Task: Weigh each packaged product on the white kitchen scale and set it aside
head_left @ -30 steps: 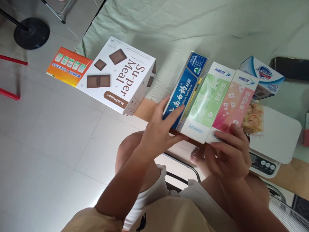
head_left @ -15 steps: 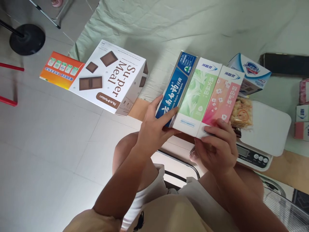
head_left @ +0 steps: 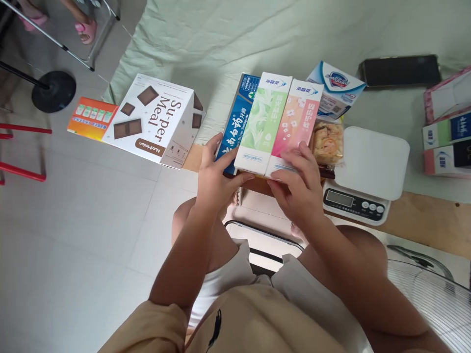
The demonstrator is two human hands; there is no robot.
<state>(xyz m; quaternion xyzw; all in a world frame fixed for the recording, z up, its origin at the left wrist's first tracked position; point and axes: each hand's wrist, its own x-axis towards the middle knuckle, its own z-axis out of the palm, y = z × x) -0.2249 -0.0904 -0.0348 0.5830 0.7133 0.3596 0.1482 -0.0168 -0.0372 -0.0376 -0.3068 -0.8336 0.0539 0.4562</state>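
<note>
Three toothpaste boxes lie side by side at the table's near edge: a blue one, a green one and a pink one. My left hand grips the blue box at its near end, thumb on top. My right hand presses its curled fingers on the near end of the pink box. The green box partly overlaps the blue one.
A white Su-per Meal box and an orange box lie at the left. A snack packet, white scale, soap box, phone and stacked boxes lie right. Someone's feet show at top left.
The three boxes have been drawn together and squared up, the green one now overlapping the blue. My right hand slid left on the pink box. The view has shifted right.
</note>
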